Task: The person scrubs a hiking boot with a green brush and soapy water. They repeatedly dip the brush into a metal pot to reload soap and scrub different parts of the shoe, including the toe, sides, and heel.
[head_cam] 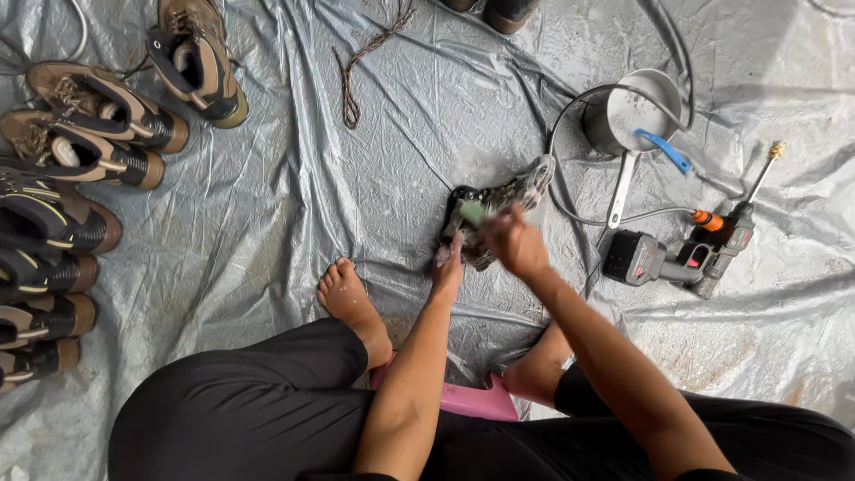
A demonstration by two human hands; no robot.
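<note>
A soapy dark boot (495,207) lies on its side on the grey plastic sheet (294,196), just past my bare feet. My left hand (448,267) grips its near edge and holds it down. My right hand (514,240) is closed over the boot's upper, blurred with motion, with a small green thing (473,213) at its fingertips that looks like a sponge or brush. White foam covers the boot's toe (537,174).
A row of several brown and black boots (62,205) lines the left edge. A metal pot (634,111) with a blue brush (663,150) stands at the upper right, a cordless spray gun (686,254) with hose beside it. Loose laces (356,67) lie at the top. I sit on a pink stool (472,398).
</note>
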